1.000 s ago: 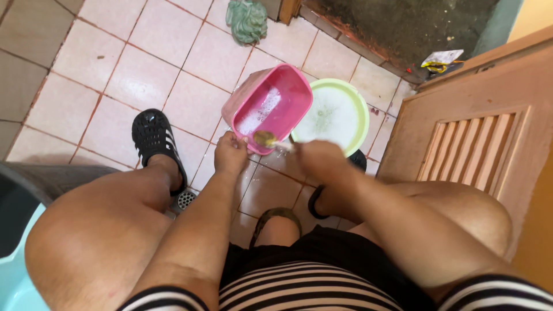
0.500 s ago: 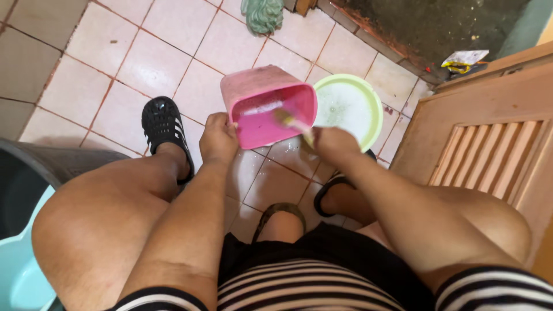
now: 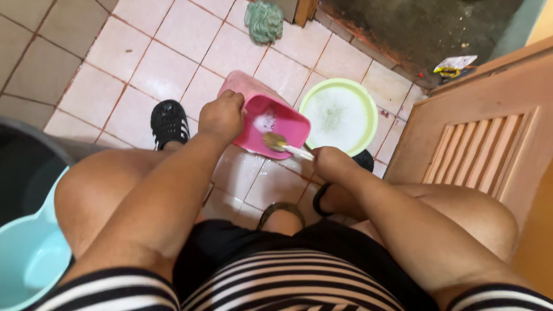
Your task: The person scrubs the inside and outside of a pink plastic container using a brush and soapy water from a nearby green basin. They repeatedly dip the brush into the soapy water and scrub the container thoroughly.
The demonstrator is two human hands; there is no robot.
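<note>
While tilted, pink tub (image 3: 276, 129) beside basin (image 3: 368, 109).

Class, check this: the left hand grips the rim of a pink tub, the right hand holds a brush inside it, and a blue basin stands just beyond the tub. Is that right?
One detail is wrong. The basin beyond the pink tub is light green, not blue, as the head view shows. The left hand does grip the tub's rim, and the right hand holds the brush inside it.
</note>
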